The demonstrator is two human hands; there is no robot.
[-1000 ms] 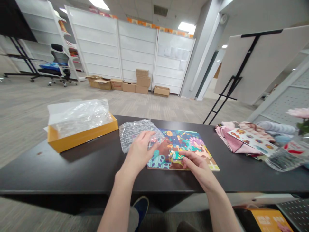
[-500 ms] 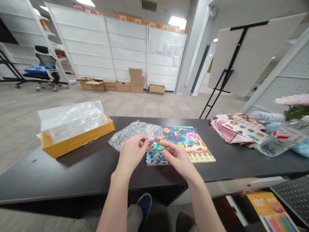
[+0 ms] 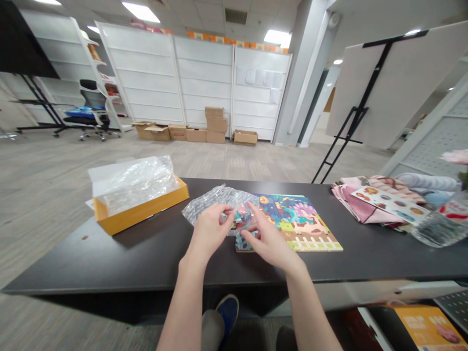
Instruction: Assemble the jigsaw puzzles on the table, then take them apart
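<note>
A clear plastic bag (image 3: pixel 210 199) lies crumpled on the dark table, its right part overlapping a colourful animal picture puzzle board (image 3: pixel 310 226). My left hand (image 3: pixel 212 228) is closed at the bag's near edge, thumb and index finger pinching the plastic. My right hand (image 3: pixel 270 241) hovers over the board's left part, index finger stretched against the bag and thumb apart from it. Between the hands, small coloured pieces or print show through the plastic; I cannot tell which. The board's lower left is partly hidden by my right hand.
To the left stands an open yellow box (image 3: pixel 142 210) with bubble wrap (image 3: pixel 146 183) in it. Folded pink cloths (image 3: pixel 345 200), a sticker sheet (image 3: pixel 389 204) and a clear plastic packet (image 3: pixel 438 226) lie at the right. Below the table's right front sits an orange-and-black box (image 3: pixel 424 324).
The view has turned slightly left, so everything sits further right. My right index finger has lifted from a small green piece at the board's left part and now touches the plastic bag.
</note>
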